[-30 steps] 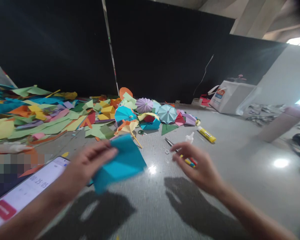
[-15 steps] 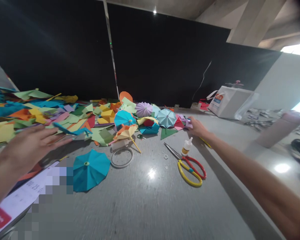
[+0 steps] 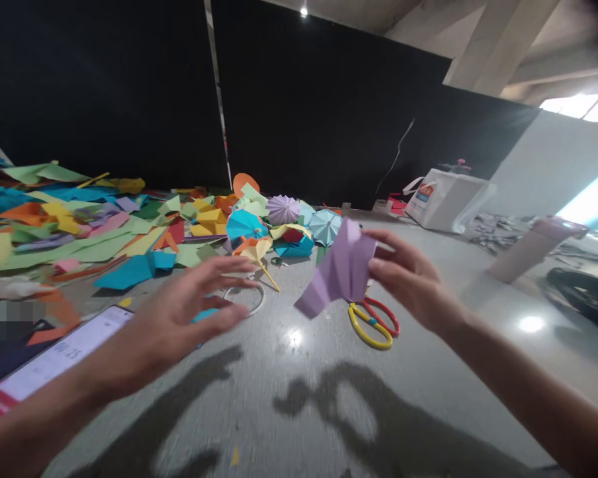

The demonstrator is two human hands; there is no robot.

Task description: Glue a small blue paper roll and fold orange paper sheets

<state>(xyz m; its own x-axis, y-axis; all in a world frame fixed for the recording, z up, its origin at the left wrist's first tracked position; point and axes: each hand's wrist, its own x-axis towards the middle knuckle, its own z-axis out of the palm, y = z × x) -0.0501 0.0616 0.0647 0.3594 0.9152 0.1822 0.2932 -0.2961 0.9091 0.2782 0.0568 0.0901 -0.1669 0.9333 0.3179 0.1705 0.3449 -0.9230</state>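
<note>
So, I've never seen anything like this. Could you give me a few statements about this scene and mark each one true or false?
1. The right hand holds a folded lilac paper. True.
2. The left hand grips the scissors. False: the left hand is open and empty, and the scissors lie on the table.
3. A phone lies beside the left forearm. True.
4. The blue paper parasol is folded shut. False: it lies open among the paper scraps.

Pleated lilac paper (image 3: 336, 272) (slightly blurred) hangs tilted from the right hand (image 3: 413, 282).
</note>
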